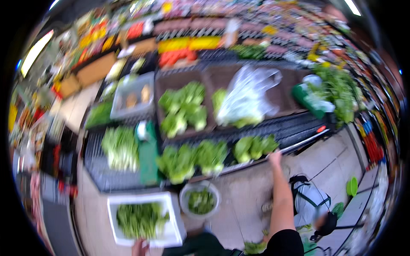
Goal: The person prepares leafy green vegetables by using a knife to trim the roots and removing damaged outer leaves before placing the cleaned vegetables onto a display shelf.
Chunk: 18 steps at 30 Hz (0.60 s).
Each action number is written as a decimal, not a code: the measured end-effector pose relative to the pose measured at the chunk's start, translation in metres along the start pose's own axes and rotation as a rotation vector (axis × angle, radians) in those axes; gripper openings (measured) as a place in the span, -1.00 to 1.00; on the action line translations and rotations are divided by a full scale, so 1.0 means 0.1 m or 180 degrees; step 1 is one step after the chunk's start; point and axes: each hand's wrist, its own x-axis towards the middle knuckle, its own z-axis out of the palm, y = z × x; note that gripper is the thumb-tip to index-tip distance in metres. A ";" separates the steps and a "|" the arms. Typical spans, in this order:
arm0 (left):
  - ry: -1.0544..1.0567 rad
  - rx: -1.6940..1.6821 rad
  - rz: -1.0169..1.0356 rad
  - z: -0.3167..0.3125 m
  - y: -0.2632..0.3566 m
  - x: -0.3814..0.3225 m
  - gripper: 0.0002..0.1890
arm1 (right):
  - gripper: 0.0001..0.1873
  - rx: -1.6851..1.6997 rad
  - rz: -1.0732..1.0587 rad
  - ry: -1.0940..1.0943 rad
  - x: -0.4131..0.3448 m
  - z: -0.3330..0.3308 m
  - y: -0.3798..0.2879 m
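My right hand [274,157], arm stretched out, is at the metal front edge of a black vegetable stand [294,125]. It is beside a row of leafy green heads [254,148]; blur hides whether its fingers grip the edge or a leaf. My left hand [140,248], partly cut off by the lower rim, is at the near side of a white foam box [174,211]. Leafy greens [139,220] fill much of that box. More green heads [178,163] line the stand's front, next to a green divider [149,160] and a pale-stemmed bunch [121,148].
A round tub [218,200] of greens stands on the floor. Behind the front row are brown trays [209,123], a clear plastic bag [246,96] and a grey bin [133,112]. Another person [309,201] is low at the right, near a lime-green bowl [352,187].
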 end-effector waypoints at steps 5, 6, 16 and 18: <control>-0.0101 0.0867 0.0043 0.44 0.32 -0.15 -0.49 | -0.65 0.1271 -0.0072 0.0340 -0.92 -0.27 0.08; 0.0093 0.1180 0.0037 0.29 0.17 -0.04 -0.53 | -0.65 0.1361 0.0308 -0.0032 -1.37 -0.23 -0.11; 0.0210 0.3033 -0.0056 -0.95 -0.89 1.89 -0.57 | -0.56 0.1377 0.1272 -0.2711 -5.26 0.35 -0.84; 0.0238 0.3175 0.0211 -0.90 -1.11 2.24 -0.59 | -0.59 0.1299 0.1210 -0.3171 -5.71 0.58 -1.12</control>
